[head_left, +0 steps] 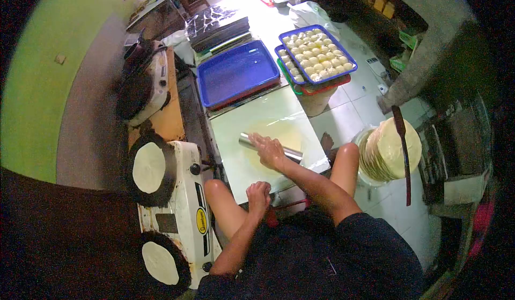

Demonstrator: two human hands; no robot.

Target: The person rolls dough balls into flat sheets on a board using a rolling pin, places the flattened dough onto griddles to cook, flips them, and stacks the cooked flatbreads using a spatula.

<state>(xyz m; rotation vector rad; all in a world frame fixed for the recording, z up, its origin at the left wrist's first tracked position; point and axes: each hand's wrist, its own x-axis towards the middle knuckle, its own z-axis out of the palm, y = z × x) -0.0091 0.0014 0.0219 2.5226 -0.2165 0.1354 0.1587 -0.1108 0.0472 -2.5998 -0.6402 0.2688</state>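
My right hand (270, 151) lies over a shiny metal rolling pin (293, 154), its fingers wrapped on it. The pin rests slantwise on a thin, pale yellow sheet of dough (284, 134), which is spread on a light, glossy board (230, 123). At the board's front edge is my left hand (258, 197), its fingers curled together; whether anything is in them is hidden.
A two-burner stove (185, 219) at the left bears two round flatbreads. Beyond the board lies a blue tray (238, 72). Dough balls fill another blue tray (352, 67). At the right, a dark stick (402, 139) lies across stacked flatbreads (383, 147).
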